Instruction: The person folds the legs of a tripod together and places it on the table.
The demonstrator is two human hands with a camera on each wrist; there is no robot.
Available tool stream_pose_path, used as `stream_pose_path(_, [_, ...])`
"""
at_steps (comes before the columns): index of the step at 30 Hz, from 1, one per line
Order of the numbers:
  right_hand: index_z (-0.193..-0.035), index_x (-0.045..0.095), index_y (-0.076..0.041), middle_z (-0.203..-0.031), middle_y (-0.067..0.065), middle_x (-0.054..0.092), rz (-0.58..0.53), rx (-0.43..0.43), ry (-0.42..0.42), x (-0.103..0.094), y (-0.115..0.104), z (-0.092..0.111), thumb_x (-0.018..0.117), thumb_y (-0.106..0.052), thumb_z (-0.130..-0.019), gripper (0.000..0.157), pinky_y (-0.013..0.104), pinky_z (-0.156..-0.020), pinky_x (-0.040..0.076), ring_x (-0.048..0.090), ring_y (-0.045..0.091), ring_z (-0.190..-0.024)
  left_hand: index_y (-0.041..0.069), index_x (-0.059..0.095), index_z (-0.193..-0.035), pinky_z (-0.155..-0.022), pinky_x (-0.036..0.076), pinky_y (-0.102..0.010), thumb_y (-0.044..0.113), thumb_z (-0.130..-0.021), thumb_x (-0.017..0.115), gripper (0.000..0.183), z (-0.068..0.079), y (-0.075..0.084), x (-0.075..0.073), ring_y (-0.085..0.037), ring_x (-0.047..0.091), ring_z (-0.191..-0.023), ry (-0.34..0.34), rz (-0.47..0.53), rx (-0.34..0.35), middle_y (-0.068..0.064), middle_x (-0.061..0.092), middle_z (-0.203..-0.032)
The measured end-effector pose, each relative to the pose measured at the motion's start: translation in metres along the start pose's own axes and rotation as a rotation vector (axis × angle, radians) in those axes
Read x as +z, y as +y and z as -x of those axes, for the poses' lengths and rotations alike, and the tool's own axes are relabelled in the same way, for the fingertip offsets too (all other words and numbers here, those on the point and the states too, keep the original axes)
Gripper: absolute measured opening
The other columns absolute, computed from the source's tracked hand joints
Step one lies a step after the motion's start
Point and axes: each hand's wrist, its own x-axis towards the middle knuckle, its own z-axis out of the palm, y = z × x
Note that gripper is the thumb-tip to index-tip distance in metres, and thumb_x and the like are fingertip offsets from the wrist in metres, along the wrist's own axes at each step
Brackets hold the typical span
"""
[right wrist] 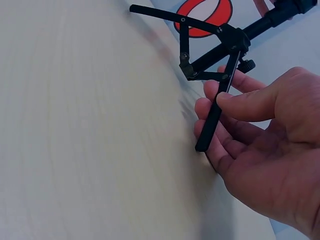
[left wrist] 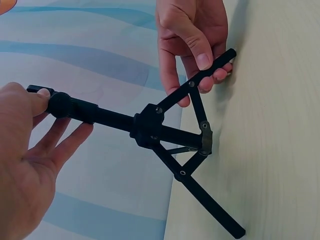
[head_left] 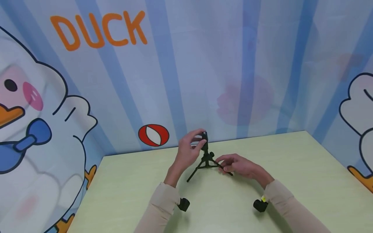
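A small black tripod (head_left: pixel 207 158) stands upright near the back of the table, its legs spread and joined to the centre post by short braces. My left hand (head_left: pixel 187 147) pinches its top between thumb and fingers, just above the post. On the other side, my right hand (head_left: pixel 240 165) holds the right leg (right wrist: pixel 212 122), thumb on one face and fingers behind it. The left leg (left wrist: pixel 215 210) is untouched and angles outward. A small knob (right wrist: pixel 246 65) sticks out from the tripod's hub in the right wrist view.
The tripod is on a pale wood-look table (head_left: pixel 140 194). Behind the table hangs a blue striped backdrop (head_left: pixel 201 81) printed with a duck, lettering and a red ball. A black wrist camera (head_left: pixel 184 204) sits at the left sleeve, another camera (head_left: pixel 260 205) at the right.
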Motion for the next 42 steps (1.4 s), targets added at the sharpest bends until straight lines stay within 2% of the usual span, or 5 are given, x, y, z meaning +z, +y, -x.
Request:
stream_pose_path(14, [-0.135, 0.049, 0.001, -0.115, 0.034, 0.055, -0.045, 0.023, -0.026, -0.005, 0.003, 0.0, 0.052, 0.007, -0.092, 0.044, 0.036, -0.088, 0.046, 0.059, 0.029, -0.094, 0.024, 0.059, -0.127, -0.07, 0.057, -0.025, 0.012, -0.094, 0.062, 0.036, 0.001, 0.008, -0.002, -0.015, 0.066, -0.099, -0.044, -0.049, 0.039, 0.003, 0.061, -0.117])
stream_pose_path(25, [-0.136, 0.048, 0.0, -0.11, 0.031, 0.051, -0.05, -0.035, -0.04, -0.001, 0.008, -0.001, 0.058, 0.001, -0.091, 0.046, 0.036, -0.083, 0.047, 0.057, 0.028, -0.09, 0.022, 0.061, -0.125, -0.069, 0.057, -0.026, 0.012, -0.094, 0.062, 0.033, 0.002, 0.009, -0.002, -0.016, 0.067, -0.098, -0.038, -0.036, 0.063, 0.0, 0.062, -0.113])
stream_pose_path(32, [-0.133, 0.05, -0.002, -0.113, 0.034, 0.049, -0.016, -0.085, 0.019, 0.005, 0.012, -0.003, 0.058, 0.001, -0.09, 0.043, 0.035, -0.082, 0.047, 0.055, 0.025, -0.093, 0.018, 0.062, -0.122, -0.068, 0.058, -0.031, 0.005, -0.091, 0.064, 0.034, 0.003, 0.011, -0.001, -0.022, 0.067, -0.097, -0.014, -0.027, 0.052, -0.004, 0.063, -0.111])
stream_pose_path(36, [-0.132, 0.049, 0.002, -0.115, 0.031, 0.05, -0.018, -0.13, 0.053, 0.01, 0.016, -0.004, 0.058, 0.002, -0.09, 0.044, 0.033, -0.081, 0.048, 0.054, 0.023, -0.095, 0.012, 0.062, -0.121, -0.069, 0.058, -0.033, 0.001, -0.091, 0.063, 0.033, 0.005, 0.022, -0.002, -0.026, 0.067, -0.097, -0.018, -0.029, 0.056, -0.01, 0.063, -0.11])
stream_pose_path(42, [-0.131, 0.047, 0.008, -0.122, 0.035, 0.049, -0.05, -0.211, 0.101, 0.018, 0.02, -0.008, 0.056, 0.004, -0.09, 0.043, 0.031, -0.084, 0.05, 0.054, 0.032, -0.103, 0.009, 0.061, -0.122, -0.07, 0.058, -0.031, -0.001, -0.092, 0.061, 0.032, 0.008, 0.045, -0.007, -0.029, 0.067, -0.097, -0.024, -0.044, 0.067, -0.013, 0.062, -0.109])
